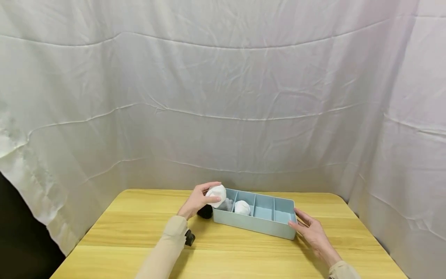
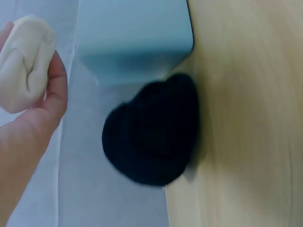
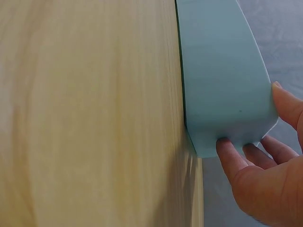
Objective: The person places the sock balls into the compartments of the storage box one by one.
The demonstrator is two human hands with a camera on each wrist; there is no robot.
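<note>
A light-blue divided box (image 1: 254,226) stands at a slant on the table. Above its left end, my left hand (image 1: 196,199) holds a rolled-up white sock (image 1: 216,195) between thumb and fingers; the left wrist view shows the sock's folds. A grey bundle (image 1: 227,204) lies in the leftmost compartment, partly hidden by the front wall. The compartment beside it holds another white bundle (image 1: 242,207). My right hand (image 3: 265,184) grips the right end of the box, thumb at the rim and fingers against the end wall. The two right-hand compartments have nothing in them.
A black bundle (image 2: 154,132), seemingly a rolled sock, lies on the wooden table (image 1: 216,259) close to the box's left end. Pale grey curtains (image 1: 244,97) hang behind the table and along both sides.
</note>
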